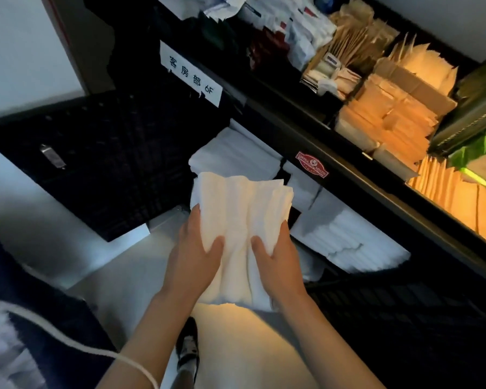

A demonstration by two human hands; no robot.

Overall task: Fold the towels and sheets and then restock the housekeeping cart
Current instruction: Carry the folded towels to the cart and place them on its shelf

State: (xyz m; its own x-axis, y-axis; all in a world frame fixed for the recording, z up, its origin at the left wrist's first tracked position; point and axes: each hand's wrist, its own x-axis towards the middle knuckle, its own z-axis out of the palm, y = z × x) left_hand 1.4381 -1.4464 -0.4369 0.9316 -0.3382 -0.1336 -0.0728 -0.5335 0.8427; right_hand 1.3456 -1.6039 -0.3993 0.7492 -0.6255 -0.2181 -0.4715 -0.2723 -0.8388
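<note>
A stack of folded white towels (240, 220) hangs in front of the black housekeeping cart (348, 175), level with its open shelf. My left hand (197, 254) grips the stack's left side, thumb on top. My right hand (278, 259) grips its right side the same way. Inside the shelf lie folded white linens (230, 153) at the left and another folded white pile (345, 237) at the right, just beyond the held stack.
The cart's top tray holds paper packets and boxes of supplies (390, 108). A black perforated side panel (101, 164) with a white label (191, 77) stands at the left. A white cord (76, 343) crosses the lower left above a dark cloth; my shoe (188, 349) shows below.
</note>
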